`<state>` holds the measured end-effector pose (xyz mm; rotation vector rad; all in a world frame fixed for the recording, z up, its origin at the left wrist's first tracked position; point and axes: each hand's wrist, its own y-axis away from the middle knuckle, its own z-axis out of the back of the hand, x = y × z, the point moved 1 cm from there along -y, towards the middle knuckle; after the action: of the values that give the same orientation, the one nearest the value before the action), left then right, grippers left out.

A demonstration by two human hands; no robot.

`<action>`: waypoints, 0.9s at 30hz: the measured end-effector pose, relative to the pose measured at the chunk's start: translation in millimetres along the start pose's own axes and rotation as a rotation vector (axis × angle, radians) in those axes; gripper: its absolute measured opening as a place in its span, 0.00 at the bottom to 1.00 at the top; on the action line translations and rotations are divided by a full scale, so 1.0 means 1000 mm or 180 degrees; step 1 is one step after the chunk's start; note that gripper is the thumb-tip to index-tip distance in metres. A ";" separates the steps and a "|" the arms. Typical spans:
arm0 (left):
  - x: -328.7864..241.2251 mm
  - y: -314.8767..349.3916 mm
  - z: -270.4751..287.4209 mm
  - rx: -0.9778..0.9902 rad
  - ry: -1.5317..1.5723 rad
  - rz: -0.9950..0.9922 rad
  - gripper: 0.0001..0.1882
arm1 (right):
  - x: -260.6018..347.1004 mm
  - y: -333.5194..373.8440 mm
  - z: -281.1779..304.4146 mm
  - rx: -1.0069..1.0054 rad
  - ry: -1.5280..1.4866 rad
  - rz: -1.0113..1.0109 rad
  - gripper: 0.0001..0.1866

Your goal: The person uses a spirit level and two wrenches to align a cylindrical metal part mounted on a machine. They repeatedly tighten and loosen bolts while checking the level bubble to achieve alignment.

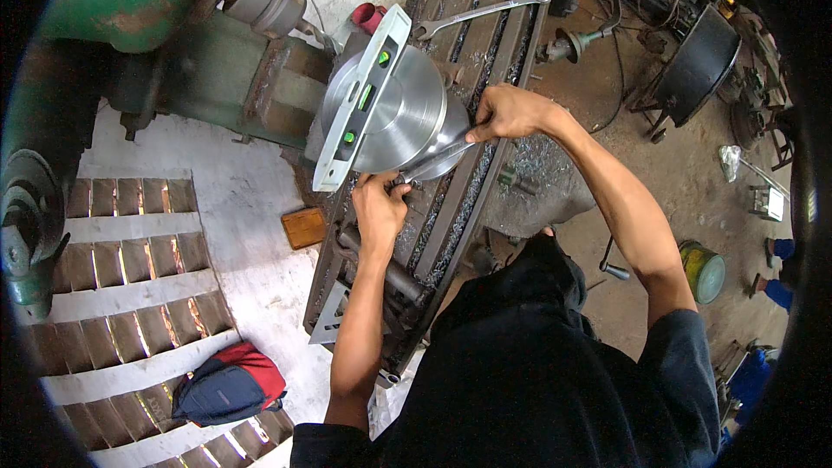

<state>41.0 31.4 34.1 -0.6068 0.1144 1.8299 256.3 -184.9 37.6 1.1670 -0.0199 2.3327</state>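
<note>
A spirit level with green vials lies across the top of a shiny round metal workpiece with a turned face. Along the near side of the workpiece runs a narrow flat metal strip that looks like a steel ruler. My left hand pinches its left end, close to the lower end of the level. At the other end, my right hand grips it between thumb and fingers. The workpiece rests on a slotted machine table; its underside is hidden.
A green machine column and spindle stand at the left. On the slotted table lie a wrench, a dark round bar, a metal set square and metal chips. A crank handle juts out at the right.
</note>
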 end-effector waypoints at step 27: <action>0.016 -0.026 0.021 0.1372 0.0380 -0.0593 0.16 | 0.084 0.126 -0.164 -0.1869 -0.1721 -0.1203 0.19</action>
<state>53.7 62.2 50.8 -0.4047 0.5023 1.5250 36.0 -216.8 24.7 1.3025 -0.5806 1.4808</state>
